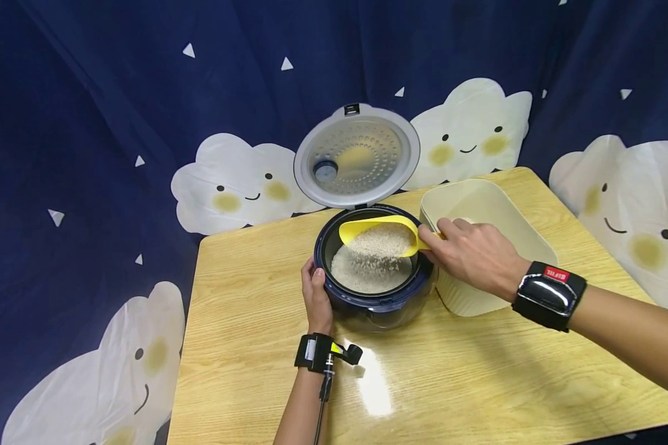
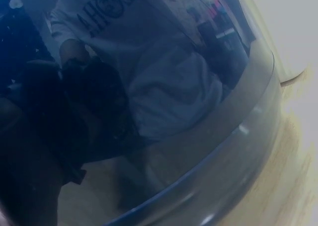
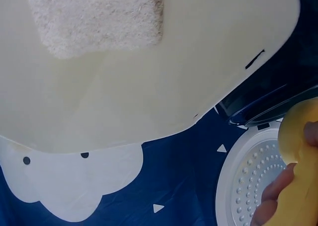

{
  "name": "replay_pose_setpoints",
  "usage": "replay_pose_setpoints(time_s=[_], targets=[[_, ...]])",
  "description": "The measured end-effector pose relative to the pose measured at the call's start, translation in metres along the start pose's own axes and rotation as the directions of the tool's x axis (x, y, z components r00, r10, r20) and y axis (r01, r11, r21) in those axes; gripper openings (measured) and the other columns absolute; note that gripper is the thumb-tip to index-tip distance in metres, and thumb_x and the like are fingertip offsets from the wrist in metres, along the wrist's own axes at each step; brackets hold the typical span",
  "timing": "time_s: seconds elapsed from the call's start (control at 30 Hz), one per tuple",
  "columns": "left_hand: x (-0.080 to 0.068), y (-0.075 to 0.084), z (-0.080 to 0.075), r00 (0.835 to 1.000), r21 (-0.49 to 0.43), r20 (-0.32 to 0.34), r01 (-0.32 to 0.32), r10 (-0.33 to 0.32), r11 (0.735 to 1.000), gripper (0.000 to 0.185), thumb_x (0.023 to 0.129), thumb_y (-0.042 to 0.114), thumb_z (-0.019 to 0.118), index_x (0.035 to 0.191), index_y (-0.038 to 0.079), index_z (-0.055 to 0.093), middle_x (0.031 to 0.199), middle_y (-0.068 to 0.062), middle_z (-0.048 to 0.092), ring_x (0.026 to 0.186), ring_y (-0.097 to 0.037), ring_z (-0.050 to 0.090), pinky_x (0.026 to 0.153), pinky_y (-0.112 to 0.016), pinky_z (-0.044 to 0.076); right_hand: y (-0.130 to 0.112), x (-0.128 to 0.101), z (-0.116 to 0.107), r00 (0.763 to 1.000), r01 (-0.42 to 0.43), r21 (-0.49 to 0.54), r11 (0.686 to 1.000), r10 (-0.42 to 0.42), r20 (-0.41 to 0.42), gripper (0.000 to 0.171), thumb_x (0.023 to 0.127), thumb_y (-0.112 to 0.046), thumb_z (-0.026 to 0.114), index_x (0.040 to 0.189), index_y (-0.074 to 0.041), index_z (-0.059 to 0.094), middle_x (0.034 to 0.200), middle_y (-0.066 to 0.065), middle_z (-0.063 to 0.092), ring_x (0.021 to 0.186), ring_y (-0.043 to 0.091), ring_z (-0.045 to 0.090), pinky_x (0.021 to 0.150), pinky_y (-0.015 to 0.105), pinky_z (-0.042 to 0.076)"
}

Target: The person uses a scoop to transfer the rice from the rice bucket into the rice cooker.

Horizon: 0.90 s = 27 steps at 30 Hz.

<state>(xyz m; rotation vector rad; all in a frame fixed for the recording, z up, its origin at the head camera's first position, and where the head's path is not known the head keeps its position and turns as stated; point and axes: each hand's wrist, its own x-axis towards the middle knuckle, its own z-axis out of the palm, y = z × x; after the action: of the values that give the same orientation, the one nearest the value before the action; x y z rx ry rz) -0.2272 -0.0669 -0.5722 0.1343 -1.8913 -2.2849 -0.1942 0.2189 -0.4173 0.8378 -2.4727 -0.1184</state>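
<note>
My right hand (image 1: 472,250) grips the handle of a yellow scoop (image 1: 360,227), also seen at the right edge of the right wrist view. Tilted over the open rice cooker (image 1: 378,318), the scoop holds rice (image 1: 386,241), and grains spill from its lower side. More rice (image 1: 353,272) lies in the dark inner pot below. With fingers and thumb at the rim, my left hand (image 1: 317,300) rests on the cooker's left side. The cooker's glossy dark wall (image 2: 149,87) fills the left wrist view, hiding the left fingers there.
The cooker's grey lid (image 1: 389,142) stands raised behind the pot. Right of the cooker is a cream bin (image 1: 526,238) under my right forearm; rice (image 3: 99,22) lies inside it. A dark blue curtain (image 1: 334,49) with clouds hangs behind the wooden table (image 1: 245,309).
</note>
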Motion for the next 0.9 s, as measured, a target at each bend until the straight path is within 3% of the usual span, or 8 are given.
replay_pose_setpoints(time_s=[0.6,0.9], targets=[[0.0,0.001,0.0,1.0,-0.02,0.01,-0.022,0.022,1.0,0.059,0.093,0.036,0.047,0.146,0.011,0.049,0.138,-0.008,0.057,0.122,-0.017,0.052,0.106,-0.021,0.041,0.015,0.005,0.006,0.999,0.038,-0.083,0.996,-0.039,-0.013,0.034,0.092,-0.022,0.069,0.119,-0.005,0.055,0.076,0.009,0.051,0.054,0.023,0.049,0.04,0.035,0.041],[0.001,0.0,0.0,0.999,-0.025,0.01,-0.046,0.046,0.999,0.058,0.093,0.036,0.046,0.145,0.01,0.05,0.137,-0.008,0.058,0.121,-0.017,0.053,0.104,-0.021,0.042,0.023,0.008,0.012,1.0,0.02,-0.112,0.993,-0.02,0.001,0.028,0.091,-0.004,0.065,0.117,-0.005,0.054,0.078,0.011,0.052,0.057,0.026,0.052,0.042,0.036,0.042]])
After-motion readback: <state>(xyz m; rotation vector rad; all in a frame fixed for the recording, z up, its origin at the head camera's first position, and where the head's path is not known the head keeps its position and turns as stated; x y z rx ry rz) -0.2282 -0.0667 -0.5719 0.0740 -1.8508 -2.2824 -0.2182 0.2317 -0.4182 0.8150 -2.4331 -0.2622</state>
